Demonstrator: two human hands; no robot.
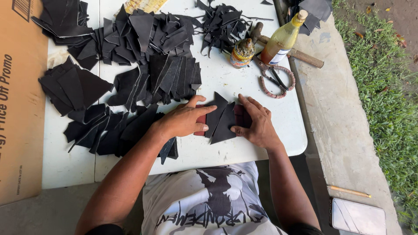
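The white table [244, 150] is carrying everything, and it serves as the landmark here. Across its far and left parts the heaps of black scraps [143, 52] are lying loose and overlapping — some are hanging toward the near edge of the table by the person's left forearm, where a brush of the arm could be enough to sweep them off.

At the near middle of the table, the left hand [185, 119] is pressing flat, fingers spread and thumb out, on a dark red piece [201, 119] and on the black pieces [222, 117] lying over it. The right hand [257, 122] is resting on the right side of the same stack, fingers nearly straight and thumb tucked under the edge; neither hand is closed around anything, so both are pinning rather than gripping. The likely slip, as I judge it, is the black pieces sliding askew over the red one if either palm is lifting unevenly.

Toward the far right of the table, a yellow bottle [281, 41] is standing beside a small jar [241, 53], with scissors [276, 80] and a hammer [300, 54] just by them — the bottle is looking tall and narrow, so a knock from a reaching right hand could be tipping it onto the scraps.
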